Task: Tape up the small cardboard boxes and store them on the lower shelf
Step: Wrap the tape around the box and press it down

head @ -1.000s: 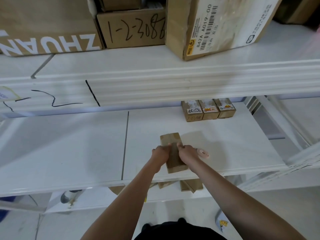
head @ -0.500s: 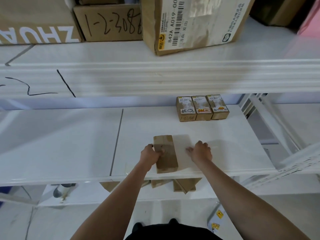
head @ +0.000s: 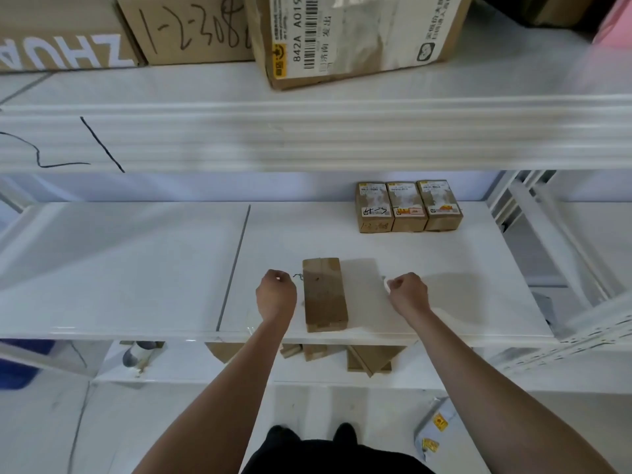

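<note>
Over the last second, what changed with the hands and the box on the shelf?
Both hands let go of the small box: the left hand drew off to its left, the right hand to its right, fingers curled, holding nothing. The box stayed put on the shelf, as did the three labelled boxes behind.

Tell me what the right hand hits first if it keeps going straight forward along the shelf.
Probably nothing close: the right hand faces bare shelf, and the three labelled small boxes stand far back, about in line. Depth is uncertain.

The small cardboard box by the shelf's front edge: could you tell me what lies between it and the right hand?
Only bare white shelf separates the box from the right hand, as the head view shows.
</note>
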The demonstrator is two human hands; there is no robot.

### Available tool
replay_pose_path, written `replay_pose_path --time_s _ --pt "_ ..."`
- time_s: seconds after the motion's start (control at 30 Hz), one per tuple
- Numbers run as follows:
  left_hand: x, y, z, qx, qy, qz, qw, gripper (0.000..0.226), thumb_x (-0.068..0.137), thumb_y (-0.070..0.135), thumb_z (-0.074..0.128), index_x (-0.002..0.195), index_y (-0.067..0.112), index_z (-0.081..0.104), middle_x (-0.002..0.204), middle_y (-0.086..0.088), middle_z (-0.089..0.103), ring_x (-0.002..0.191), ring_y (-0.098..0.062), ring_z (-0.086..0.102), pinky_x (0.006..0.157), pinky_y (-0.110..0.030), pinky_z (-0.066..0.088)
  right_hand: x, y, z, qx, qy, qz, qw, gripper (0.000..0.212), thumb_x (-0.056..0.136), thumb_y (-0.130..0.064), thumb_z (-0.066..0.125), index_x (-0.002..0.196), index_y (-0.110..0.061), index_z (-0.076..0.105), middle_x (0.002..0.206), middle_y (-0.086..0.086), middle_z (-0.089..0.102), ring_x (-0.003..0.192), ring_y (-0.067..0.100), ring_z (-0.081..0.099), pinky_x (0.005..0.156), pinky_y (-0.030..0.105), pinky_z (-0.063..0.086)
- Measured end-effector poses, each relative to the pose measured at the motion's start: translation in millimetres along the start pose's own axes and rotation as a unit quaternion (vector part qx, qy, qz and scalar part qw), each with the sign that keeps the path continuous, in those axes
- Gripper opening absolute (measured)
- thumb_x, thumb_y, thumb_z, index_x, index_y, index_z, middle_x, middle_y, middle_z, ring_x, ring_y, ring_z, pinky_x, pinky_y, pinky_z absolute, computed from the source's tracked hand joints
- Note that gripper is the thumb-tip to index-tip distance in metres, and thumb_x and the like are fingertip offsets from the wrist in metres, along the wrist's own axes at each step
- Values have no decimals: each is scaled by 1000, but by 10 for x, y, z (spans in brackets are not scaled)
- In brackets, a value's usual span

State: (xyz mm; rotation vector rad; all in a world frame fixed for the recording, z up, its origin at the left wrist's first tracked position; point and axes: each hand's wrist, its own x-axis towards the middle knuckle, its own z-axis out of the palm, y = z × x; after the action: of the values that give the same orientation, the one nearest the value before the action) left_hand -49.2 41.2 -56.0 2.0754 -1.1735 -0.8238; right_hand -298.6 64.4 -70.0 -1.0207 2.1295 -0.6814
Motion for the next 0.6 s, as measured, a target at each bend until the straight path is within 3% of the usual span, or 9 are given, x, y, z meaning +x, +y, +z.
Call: replay_pose_path --time_s 0.1,0.17,0.27,0.33,0.4,0.43,0.53,0.6 --pt "25 -19 -54 0 62 -19 998 29 103 17 44 116 8 68 108 -10 72 83 -21 57 72 -30 44 16 51 -43 21 31 -7 999 29 100 -7 50 75 6 60 82 22 69 86 40 72 60 35 48" --pt "40 -66 -118 -2 99 -34 994 28 103 19 42 108 7 67 95 -10 69 77 -21 53 69 -32 40 23 96 -62 22 28 -2 999 30 95 -4 48 65 -3 49 76 23 66 85 43 72 58 32 41" --pt "89 -225 -241 -9 132 -66 989 22 102 19 41 92 11 59 79 -4 59 76 -26 50 69 -34 38 20 150 -74 38 13 7 999 20 94 -3 48 74 -8 47 77 16 55 95 45 71 63 29 38" --pt "117 -343 -339 -10 137 -92 986 22 101 20 39 90 10 56 79 -5 55 77 -28 49 70 -35 36 -2 147 -72 20 14 8 1000 10 96 -5 49 90 -6 57 90 18 58 103 42 68 68 28 40" --pt "138 -462 -434 -9 133 -115 984 28 101 23 39 97 6 60 89 -11 61 81 -31 51 72 -36 37 -33 114 -68 -17 42 -5 999 24 99 -8 52 121 0 59 116 23 62 113 39 62 77 30 43" --pt "138 -524 -476 -7 129 -125 984 32 101 24 39 100 3 62 95 -15 65 85 -34 55 74 -37 39 -46 85 -74 -35 59 -16 998 28 100 -7 53 126 1 58 122 22 63 115 38 60 80 31 44" --pt "111 -752 -612 -10 106 -178 978 38 100 30 40 104 1 64 111 -22 67 105 -41 61 84 -40 42 -45 39 -79 -95 78 -39 992 22 98 -7 55 111 3 69 111 21 69 107 38 63 79 32 47" --pt "88 -939 -702 -15 63 -230 971 29 98 27 42 97 5 60 107 -18 66 105 -40 62 83 -36 42 -53 32 -85 -127 73 -34 989 21 96 -8 54 97 1 73 99 22 70 99 39 65 73 33 47"
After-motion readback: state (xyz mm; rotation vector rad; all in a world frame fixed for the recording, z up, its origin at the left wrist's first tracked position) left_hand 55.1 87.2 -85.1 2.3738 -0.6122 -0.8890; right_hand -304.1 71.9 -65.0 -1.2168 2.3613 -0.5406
